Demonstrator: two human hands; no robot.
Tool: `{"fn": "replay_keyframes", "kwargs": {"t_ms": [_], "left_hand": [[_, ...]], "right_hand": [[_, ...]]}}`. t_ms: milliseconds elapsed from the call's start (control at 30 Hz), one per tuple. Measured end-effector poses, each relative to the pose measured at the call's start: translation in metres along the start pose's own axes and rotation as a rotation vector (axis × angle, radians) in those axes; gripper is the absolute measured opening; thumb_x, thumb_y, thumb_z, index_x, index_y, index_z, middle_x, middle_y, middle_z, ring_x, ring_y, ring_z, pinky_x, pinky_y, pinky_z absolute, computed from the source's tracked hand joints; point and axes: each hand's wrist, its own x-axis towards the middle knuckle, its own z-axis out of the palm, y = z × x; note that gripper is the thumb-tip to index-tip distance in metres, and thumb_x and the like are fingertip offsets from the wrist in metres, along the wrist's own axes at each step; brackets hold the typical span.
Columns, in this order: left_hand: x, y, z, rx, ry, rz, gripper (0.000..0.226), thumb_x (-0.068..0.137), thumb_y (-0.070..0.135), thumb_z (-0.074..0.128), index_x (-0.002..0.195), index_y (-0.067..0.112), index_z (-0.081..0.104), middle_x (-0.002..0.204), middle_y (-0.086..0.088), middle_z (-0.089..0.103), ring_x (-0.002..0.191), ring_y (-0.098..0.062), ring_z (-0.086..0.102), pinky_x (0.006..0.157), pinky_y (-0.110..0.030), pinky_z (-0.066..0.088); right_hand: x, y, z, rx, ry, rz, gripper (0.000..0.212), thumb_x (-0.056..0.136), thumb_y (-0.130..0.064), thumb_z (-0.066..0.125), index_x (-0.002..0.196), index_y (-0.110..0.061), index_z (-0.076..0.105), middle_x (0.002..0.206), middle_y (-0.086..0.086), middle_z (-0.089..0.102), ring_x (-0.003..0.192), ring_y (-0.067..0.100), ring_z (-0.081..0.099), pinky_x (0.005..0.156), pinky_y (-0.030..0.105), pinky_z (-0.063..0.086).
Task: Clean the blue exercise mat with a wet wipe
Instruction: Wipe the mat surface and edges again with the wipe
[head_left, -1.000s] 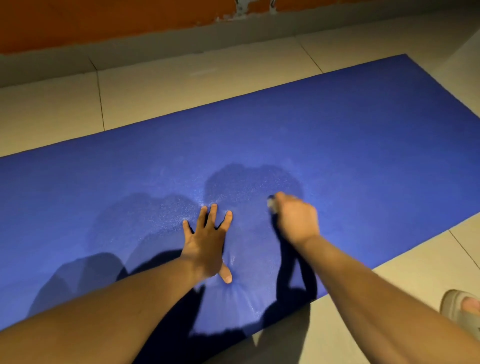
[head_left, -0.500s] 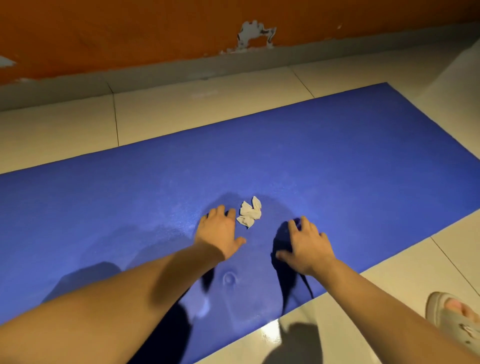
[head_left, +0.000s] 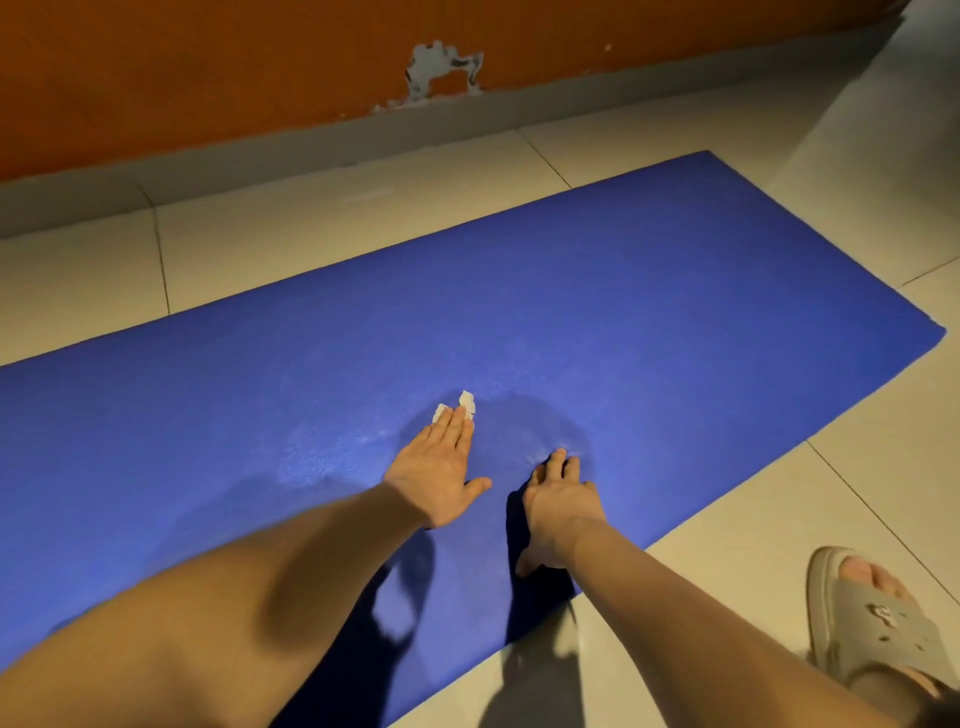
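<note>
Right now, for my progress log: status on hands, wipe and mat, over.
Left hand flat, pressing wet wipe onto mat. Right hand flat on mat, holding nothing. Sandalled foot on tiles beside mat, off it.

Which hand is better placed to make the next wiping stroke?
The left hand. Its straight fingers lie on the wet wipe on the blue mat; the right hand rests on the mat, apart from the wipe.
</note>
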Motion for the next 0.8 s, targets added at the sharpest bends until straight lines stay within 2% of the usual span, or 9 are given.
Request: {"fn": "replay_keyframes", "kwargs": {"t_ms": [167, 233, 333, 433, 500, 600, 700, 800], "left_hand": [[-0.035, -0.026, -0.004, -0.111, 0.029, 0.065, 0.095, 0.102, 0.060, 0.040, 0.159, 0.018, -0.024, 0.164, 0.012, -0.033, 0.157, -0.019, -0.013, 0.128, -0.036, 0.009], [-0.061, -0.041, 0.004, -0.172, 0.088, 0.029, 0.103, 0.098, 0.063, 0.047, 0.158, 0.024, -0.027, 0.166, 0.017, -0.027, 0.157, -0.016, -0.011, 0.128, -0.037, 0.013], [-0.102, -0.060, 0.019, -0.160, 0.186, -0.056, 0.106, 0.095, 0.074, 0.041, 0.157, 0.023, -0.027, 0.166, 0.014, -0.027, 0.157, -0.019, -0.014, 0.129, -0.036, 0.007], [-0.125, -0.051, 0.032, -0.228, 0.244, -0.171, 0.108, 0.095, 0.071, 0.044, 0.156, 0.023, -0.030, 0.165, 0.014, -0.030, 0.155, -0.019, -0.019, 0.128, -0.037, 0.003], [-0.117, -0.044, 0.037, -0.237, 0.260, -0.185, 0.111, 0.093, 0.076, 0.041, 0.156, 0.019, -0.030, 0.165, 0.012, -0.032, 0.155, -0.022, -0.023, 0.128, -0.040, 0.002], [-0.073, -0.031, 0.034, -0.252, 0.225, -0.104, 0.114, 0.088, 0.085, 0.031, 0.157, 0.016, -0.028, 0.165, 0.009, -0.032, 0.155, -0.026, -0.022, 0.128, -0.039, 0.000], [-0.016, 0.000, 0.028, -0.235, 0.210, 0.000, 0.112, 0.091, 0.079, 0.033, 0.158, 0.010, -0.023, 0.167, 0.002, -0.028, 0.155, -0.031, -0.018, 0.128, -0.042, 0.004], [0.015, 0.023, 0.017, -0.178, 0.093, 0.108, 0.102, 0.100, 0.066, 0.038, 0.157, 0.008, -0.023, 0.165, 0.000, -0.034, 0.154, -0.030, -0.023, 0.128, -0.043, 0.001]], "right_hand": [[-0.002, 0.002, 0.001, 0.011, 0.002, 0.001, 0.132, 0.070, -0.068, 0.078, 0.159, -0.002, 0.007, 0.164, 0.029, -0.005, 0.152, 0.049, 0.002, 0.113, 0.051, 0.037], [-0.003, 0.003, 0.002, 0.019, 0.012, 0.005, 0.132, 0.071, -0.069, 0.078, 0.159, -0.001, 0.006, 0.164, 0.030, -0.005, 0.152, 0.049, 0.002, 0.113, 0.051, 0.036], [-0.002, 0.003, 0.004, 0.029, 0.019, 0.004, 0.134, 0.071, -0.070, 0.077, 0.159, 0.001, 0.005, 0.164, 0.030, -0.005, 0.151, 0.050, 0.002, 0.113, 0.052, 0.036], [-0.003, 0.002, 0.005, 0.029, 0.021, 0.009, 0.134, 0.070, -0.069, 0.078, 0.158, 0.002, 0.006, 0.163, 0.031, -0.005, 0.151, 0.051, 0.003, 0.113, 0.053, 0.036], [-0.002, 0.000, 0.005, 0.032, 0.026, 0.015, 0.134, 0.070, -0.068, 0.079, 0.158, 0.002, 0.006, 0.163, 0.032, -0.004, 0.150, 0.052, 0.004, 0.112, 0.053, 0.037], [-0.001, -0.002, 0.003, 0.023, 0.020, 0.015, 0.131, 0.070, -0.065, 0.080, 0.158, 0.002, 0.009, 0.162, 0.034, -0.004, 0.149, 0.054, 0.004, 0.111, 0.054, 0.037], [0.001, -0.003, 0.002, 0.005, -0.001, 0.017, 0.128, 0.071, -0.062, 0.081, 0.158, 0.000, 0.011, 0.161, 0.036, -0.004, 0.149, 0.056, 0.003, 0.111, 0.057, 0.037], [0.002, -0.001, 0.001, -0.001, -0.018, 0.015, 0.129, 0.070, -0.062, 0.082, 0.160, -0.005, 0.009, 0.162, 0.035, -0.004, 0.149, 0.055, 0.003, 0.111, 0.057, 0.037]]}}
